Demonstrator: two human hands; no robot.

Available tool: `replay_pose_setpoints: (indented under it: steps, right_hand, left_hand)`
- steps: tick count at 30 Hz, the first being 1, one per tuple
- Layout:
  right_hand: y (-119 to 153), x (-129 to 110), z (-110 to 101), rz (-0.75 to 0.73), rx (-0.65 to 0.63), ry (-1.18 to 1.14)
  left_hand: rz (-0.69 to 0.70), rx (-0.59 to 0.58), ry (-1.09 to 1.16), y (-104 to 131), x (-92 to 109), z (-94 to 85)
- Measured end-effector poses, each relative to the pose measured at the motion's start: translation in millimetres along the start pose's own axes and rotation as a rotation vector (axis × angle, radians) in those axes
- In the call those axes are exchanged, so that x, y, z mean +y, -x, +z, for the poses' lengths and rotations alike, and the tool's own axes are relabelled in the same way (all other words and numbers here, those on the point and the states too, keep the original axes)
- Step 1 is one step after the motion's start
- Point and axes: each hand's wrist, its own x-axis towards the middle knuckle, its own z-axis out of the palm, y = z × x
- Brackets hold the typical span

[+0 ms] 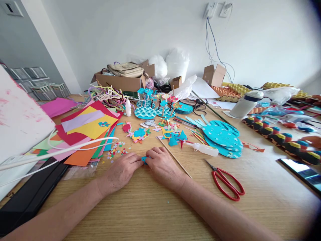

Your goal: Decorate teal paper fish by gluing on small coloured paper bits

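A small blue paper cut-out (143, 160) lies low over the table between my hands, mostly hidden by fingers. My left hand (123, 170) pinches its left side with fingers together. On the other side my right hand (164, 167) has its bent fingers closed on the same piece. Small coloured paper dots (117, 150) are scattered beyond my left hand. Past my fingers sit a blue layered paper piece with coloured edges (140, 134) and a red paper fish (126, 127). A thin wooden stick (175, 159) runs beside my right hand.
Red-handled scissors (227, 183) lie to the right, a glue bottle (206, 149) and blue paper discs (222, 137) beyond. Stacked coloured paper (86, 122) and a white cable (82, 147) occupy the left. Blue wavy stands with paper fish (145, 112) are at the back.
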Motion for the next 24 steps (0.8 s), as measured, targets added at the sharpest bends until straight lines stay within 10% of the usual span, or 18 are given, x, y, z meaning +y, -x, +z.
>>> replay_pose_setpoints:
  steps: [24]
  right_hand:
    - [5, 12, -3, 0.095, 0.019, -0.274]
  left_hand:
    - [0.033, 0.008, -0.078, 1, 1, -1.4]
